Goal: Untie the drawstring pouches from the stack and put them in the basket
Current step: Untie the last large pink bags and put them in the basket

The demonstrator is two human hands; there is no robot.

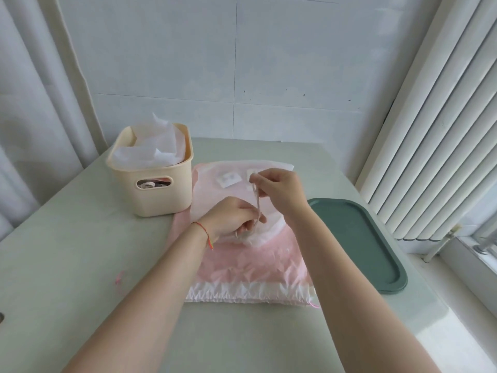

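Note:
A stack of pink and white drawstring pouches (pixel 250 267) lies flat in the middle of the table. A translucent white pouch (pixel 215 192) lies on top of the stack. My left hand (pixel 231 219) grips its gathered neck and the lower end of a pale drawstring (pixel 256 208). My right hand (pixel 279 188) pinches the upper end of that string and holds it taut above the pouch. The cream basket (pixel 161 195) stands at the back left, touching the stack, with white pouches bulging out of its top.
A dark green tray (pixel 371 249) lies to the right of the stack, near the table's right edge. A loose pink cord (pixel 119 281) lies on the table to the left. White blinds hang at the right, a curtain at the left.

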